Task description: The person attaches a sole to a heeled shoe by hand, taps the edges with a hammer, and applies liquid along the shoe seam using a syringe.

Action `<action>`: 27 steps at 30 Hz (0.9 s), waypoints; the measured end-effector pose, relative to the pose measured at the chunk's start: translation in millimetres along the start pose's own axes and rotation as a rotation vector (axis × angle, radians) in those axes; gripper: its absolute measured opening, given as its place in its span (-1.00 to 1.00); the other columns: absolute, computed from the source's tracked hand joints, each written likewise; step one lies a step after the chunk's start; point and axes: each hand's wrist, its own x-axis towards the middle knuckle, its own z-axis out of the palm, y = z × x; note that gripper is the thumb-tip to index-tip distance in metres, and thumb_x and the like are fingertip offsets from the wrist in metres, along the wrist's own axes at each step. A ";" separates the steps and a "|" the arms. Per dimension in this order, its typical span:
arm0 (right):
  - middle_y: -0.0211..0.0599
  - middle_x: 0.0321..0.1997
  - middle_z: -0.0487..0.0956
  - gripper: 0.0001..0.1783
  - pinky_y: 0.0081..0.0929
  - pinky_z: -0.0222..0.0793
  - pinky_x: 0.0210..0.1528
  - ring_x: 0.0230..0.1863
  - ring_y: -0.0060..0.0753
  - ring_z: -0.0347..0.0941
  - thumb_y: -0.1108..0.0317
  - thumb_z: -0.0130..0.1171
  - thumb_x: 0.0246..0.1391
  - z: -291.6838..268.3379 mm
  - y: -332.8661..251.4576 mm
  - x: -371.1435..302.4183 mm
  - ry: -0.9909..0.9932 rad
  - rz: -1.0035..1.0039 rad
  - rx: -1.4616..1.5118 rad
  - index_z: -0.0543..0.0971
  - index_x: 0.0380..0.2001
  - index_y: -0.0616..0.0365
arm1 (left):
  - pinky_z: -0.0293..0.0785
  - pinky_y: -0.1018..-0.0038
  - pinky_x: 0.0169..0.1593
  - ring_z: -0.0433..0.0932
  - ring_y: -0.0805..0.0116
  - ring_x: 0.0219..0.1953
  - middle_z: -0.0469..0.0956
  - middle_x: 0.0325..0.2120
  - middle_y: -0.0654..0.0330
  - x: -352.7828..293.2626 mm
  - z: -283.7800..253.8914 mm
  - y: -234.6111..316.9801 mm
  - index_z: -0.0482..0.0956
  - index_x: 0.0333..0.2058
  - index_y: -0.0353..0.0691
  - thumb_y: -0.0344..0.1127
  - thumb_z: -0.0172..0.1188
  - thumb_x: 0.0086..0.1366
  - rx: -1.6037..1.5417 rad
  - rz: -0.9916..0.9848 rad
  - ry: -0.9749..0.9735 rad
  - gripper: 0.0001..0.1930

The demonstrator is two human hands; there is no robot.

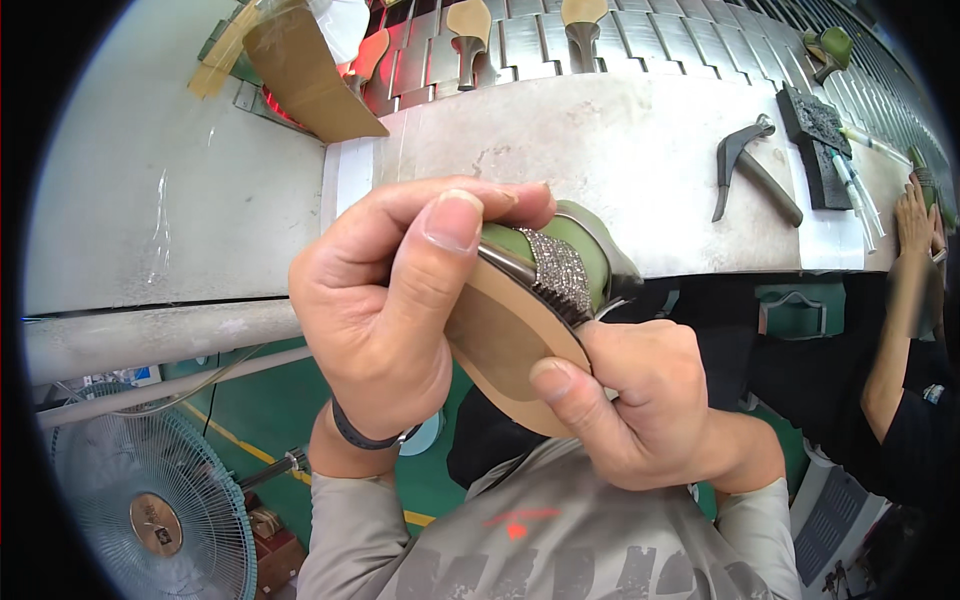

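A sandal on a green last [590, 240], with a glittery strap [560, 268] across it, is held up in front of me with its tan sole [500, 345] tilted toward me. My left hand [390, 280] is closed round one end, its thumb on top and its fingers partly hidden behind. My right hand [640, 400] grips the sole's edge near the strap, thumb pressed on the underside. Both hands are above the near edge of the pale worktable [440, 150].
Lasting pincers [745, 170] lie at the right, beside a black block [815, 140] and syringes [855, 195]. Behind runs a slatted metal conveyor [640, 40] carrying soles. A cardboard piece [305, 75] stands far left; a fan [150, 500] is lower left. A co-worker's hand [912, 220] is at far right.
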 end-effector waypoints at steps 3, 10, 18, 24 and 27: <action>-0.23 -0.73 0.36 -0.61 -0.27 0.26 -0.69 -0.76 -0.16 0.37 0.36 0.29 0.29 1.0 -2.1 0.3 0.005 0.075 0.011 0.40 -0.59 0.16 | 0.68 0.14 0.02 0.74 0.02 -0.13 0.71 -0.20 -0.23 -1.4 3.5 -2.1 0.60 -0.13 -0.50 -0.19 0.16 0.52 0.043 0.032 0.035 -0.64; -0.21 -0.74 0.36 -0.60 -0.26 0.27 -0.68 -0.76 -0.14 0.38 0.33 0.29 0.30 -6.7 -9.0 2.9 0.049 0.041 -0.094 0.40 -0.59 0.16 | 0.65 0.20 0.09 0.72 0.05 -0.08 0.70 -0.14 -0.20 13.2 0.3 6.5 0.56 -0.04 -0.49 -0.15 0.22 0.49 0.248 0.067 -0.056 -0.60; -0.42 -0.48 0.62 -0.65 -0.64 0.37 -0.52 -0.51 -0.73 0.47 0.20 0.23 0.40 -42.6 5.8 17.4 0.141 0.377 0.429 0.65 -0.23 0.36 | 0.51 0.06 0.28 0.54 -0.04 0.21 0.50 0.19 -0.25 73.9 44.4 -8.4 0.37 0.29 -0.40 -0.19 -0.04 0.56 -0.349 -0.099 -0.046 -0.52; -0.27 -0.41 0.65 -0.62 -0.66 0.51 -0.50 -0.53 -0.61 0.57 0.22 0.17 0.43 -61.0 -12.8 5.4 0.200 0.359 0.487 0.62 -0.09 0.44 | 0.64 0.45 0.00 0.68 0.30 -0.13 0.67 -0.12 0.00 103.4 51.4 -19.2 0.51 0.11 -0.47 -0.40 0.07 0.51 -0.537 -0.175 -0.224 -0.69; -0.29 -0.41 0.65 -0.62 -0.69 0.49 -0.52 -0.56 -0.61 0.57 0.19 0.16 0.44 -61.3 -2.8 5.9 0.199 0.364 0.450 0.62 -0.10 0.42 | 0.64 0.43 0.00 0.68 0.28 -0.15 0.67 -0.13 0.00 113.5 52.6 -28.2 0.52 0.11 -0.47 -0.42 0.06 0.51 -0.549 -0.180 -0.234 -0.70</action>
